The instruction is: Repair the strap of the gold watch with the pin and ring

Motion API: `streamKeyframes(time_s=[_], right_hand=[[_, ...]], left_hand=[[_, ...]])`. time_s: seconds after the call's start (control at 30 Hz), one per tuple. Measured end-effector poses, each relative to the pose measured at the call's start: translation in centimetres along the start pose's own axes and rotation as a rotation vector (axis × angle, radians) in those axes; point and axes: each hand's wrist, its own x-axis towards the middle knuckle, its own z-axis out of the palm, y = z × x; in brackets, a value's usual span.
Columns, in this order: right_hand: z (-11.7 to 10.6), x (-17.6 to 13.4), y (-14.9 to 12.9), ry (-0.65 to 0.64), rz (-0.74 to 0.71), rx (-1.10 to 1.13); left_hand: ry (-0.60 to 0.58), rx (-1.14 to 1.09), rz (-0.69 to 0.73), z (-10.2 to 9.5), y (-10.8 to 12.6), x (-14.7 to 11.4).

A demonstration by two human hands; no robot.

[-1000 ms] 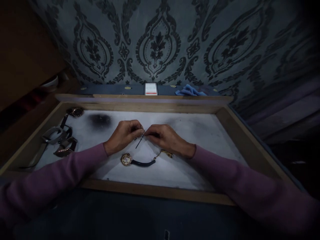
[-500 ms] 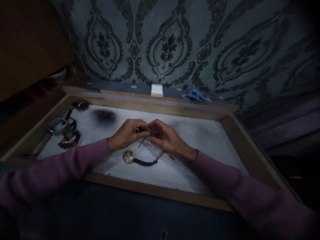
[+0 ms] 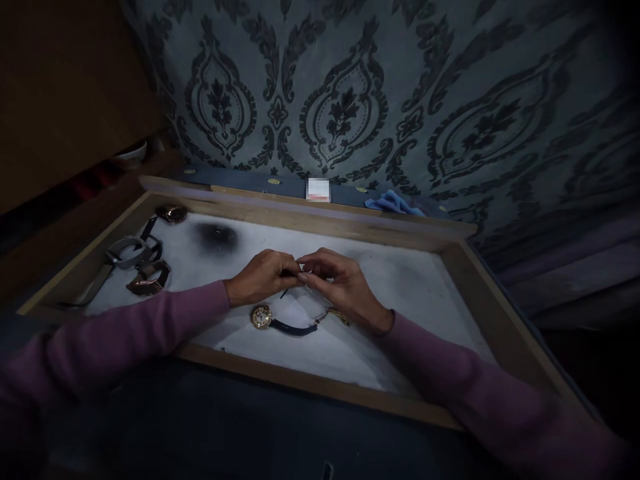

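My left hand [image 3: 265, 275] and my right hand [image 3: 345, 287] meet fingertip to fingertip over the white-lined tray [image 3: 410, 267]. Both are closed in a pinch around something small. From below the joined fingers pokes a thin dark stick-like piece [image 3: 285, 293]; the rest of it is hidden by the fingers. Just under my hands lies a watch with a round gold case [image 3: 261, 317] and a dark strap [image 3: 295, 329] stretched to the right. A gold-coloured strap end or clasp [image 3: 339, 316] lies partly behind my right wrist.
Several watches, among them a grey-strapped one [image 3: 127, 250] and a square-cased one [image 3: 149, 280], lie at the tray's left end. A wooden rim [image 3: 320, 387] surrounds the tray. Behind it are a blue cloth [image 3: 393, 202], a small white box [image 3: 319, 190] and a patterned wall [image 3: 345, 113].
The view has shifted slightly. My fingertips have drawn closer together, and less of the thin dark piece shows below them. The watches lie as before.
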Motion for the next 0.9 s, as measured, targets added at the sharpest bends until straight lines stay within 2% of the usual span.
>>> streamKeyframes(time_s=[0.23, 0.4, 0.6, 0.9], right_hand=[[0.1, 0.0, 0.0, -0.049, 0.124, 0.140], [0.0, -0.3, 0.3, -0.056, 0.189, 0.139], [-0.2, -0.3, 0.4, -0.067, 0.206, 0.082], [-0.5, -0.5, 1.0, -0.126, 0.206, 0.008]], left_hand=[[-0.052, 0.139, 0.007, 0.3, -0.4, 0.0], [-0.144, 0.092, 0.022, -0.7, -0.3, 0.1], [-0.211, 0.047, 0.020, -2.1, -0.6, -0.4], [-0.213, 0.107, 0.025, -1.8, -1.0, -0.5]])
